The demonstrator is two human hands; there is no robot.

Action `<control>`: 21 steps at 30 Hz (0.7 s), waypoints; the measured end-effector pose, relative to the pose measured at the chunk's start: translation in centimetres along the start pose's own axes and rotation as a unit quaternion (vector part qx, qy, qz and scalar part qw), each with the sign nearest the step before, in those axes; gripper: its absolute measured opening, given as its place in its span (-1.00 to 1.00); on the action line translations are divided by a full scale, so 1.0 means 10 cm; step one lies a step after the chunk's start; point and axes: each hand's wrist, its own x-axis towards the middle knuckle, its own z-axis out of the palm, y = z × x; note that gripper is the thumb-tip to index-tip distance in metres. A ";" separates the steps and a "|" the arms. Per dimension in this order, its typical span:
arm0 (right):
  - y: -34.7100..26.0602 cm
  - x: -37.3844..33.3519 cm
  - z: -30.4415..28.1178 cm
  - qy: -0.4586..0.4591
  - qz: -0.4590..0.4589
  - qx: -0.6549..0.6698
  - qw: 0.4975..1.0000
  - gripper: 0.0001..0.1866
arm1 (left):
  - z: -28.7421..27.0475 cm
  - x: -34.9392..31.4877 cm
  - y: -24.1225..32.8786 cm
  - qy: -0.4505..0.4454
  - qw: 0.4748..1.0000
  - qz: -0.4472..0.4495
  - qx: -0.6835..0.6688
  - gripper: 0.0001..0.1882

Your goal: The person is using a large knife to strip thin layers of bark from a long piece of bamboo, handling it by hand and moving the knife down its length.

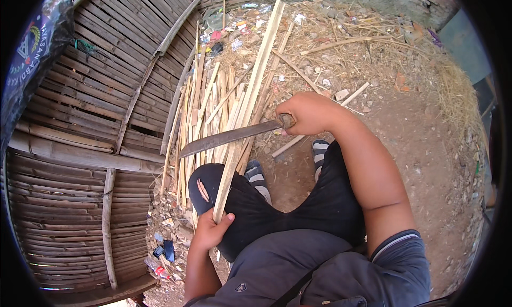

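My left hand (209, 230) is closed round the near end of a long pale bamboo strip (254, 83), beside my left knee. The strip slants up and away to the right, past the knee, toward the far litter. In my right hand (308, 114) is the handle of a machete (230, 138), gripped in a fist out in front of me. Its dark, worn blade points left and crosses over the strip; whether the two touch I cannot tell. Under and beyond the blade lies a pile of split bamboo strips (213, 101).
A slatted bamboo wall (90, 141) rises on the left, with a printed plastic sheet (34, 56) at its upper corner. Straw, brick bits and litter cover the far ground. Loose bamboo pieces (354, 94) lie right of the pile. A plastic bottle (156, 268) lies near the wall.
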 end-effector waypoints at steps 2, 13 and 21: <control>0.17 0.00 -0.05 0.058 0.052 0.031 0.997 -0.59 | 0.00 -0.01 -0.01 0.003 1.000 0.002 0.003 -0.69; 0.38 -0.05 -0.02 0.144 0.090 0.041 0.985 -0.59 | 0.02 0.02 0.01 -0.003 1.000 0.009 -0.006 -0.68; -0.03 -0.05 0.03 0.008 0.012 -0.014 1.000 -0.66 | 0.00 -0.01 0.00 -0.001 1.000 -0.010 -0.010 -0.70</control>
